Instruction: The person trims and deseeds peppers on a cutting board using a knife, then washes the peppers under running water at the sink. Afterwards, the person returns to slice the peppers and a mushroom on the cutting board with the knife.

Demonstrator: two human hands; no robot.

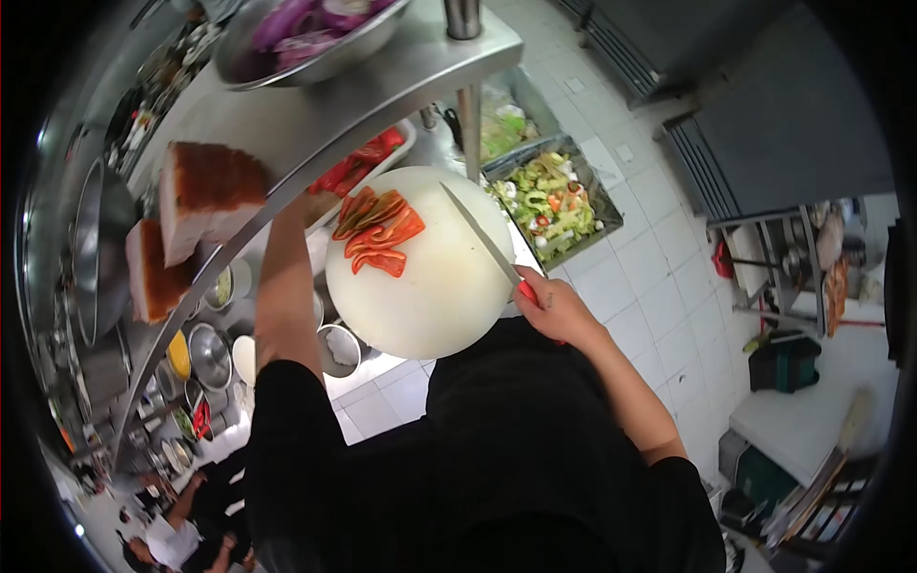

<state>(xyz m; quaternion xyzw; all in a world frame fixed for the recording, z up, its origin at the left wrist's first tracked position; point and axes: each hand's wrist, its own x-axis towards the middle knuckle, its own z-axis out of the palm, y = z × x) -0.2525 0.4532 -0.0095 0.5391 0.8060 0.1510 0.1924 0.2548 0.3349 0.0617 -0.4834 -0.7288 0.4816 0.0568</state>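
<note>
My right hand is closed around the red handle of a kitchen knife. Its blade lies over the right side of a round white cutting board. Pieces of red pepper are heaped on the upper left of the board, some with the pale inner side up. My left hand reaches beneath the metal shelf, beside a white tray of red peppers. The shelf edge hides much of this hand, and its fingers cannot be made out.
A metal shelf crosses above the board, bearing a steel bowl of purple vegetables and blocks of pork. Right of the board stands a bin of vegetable scraps. Bowls, including a white-filled one, stand at left. People are at lower left.
</note>
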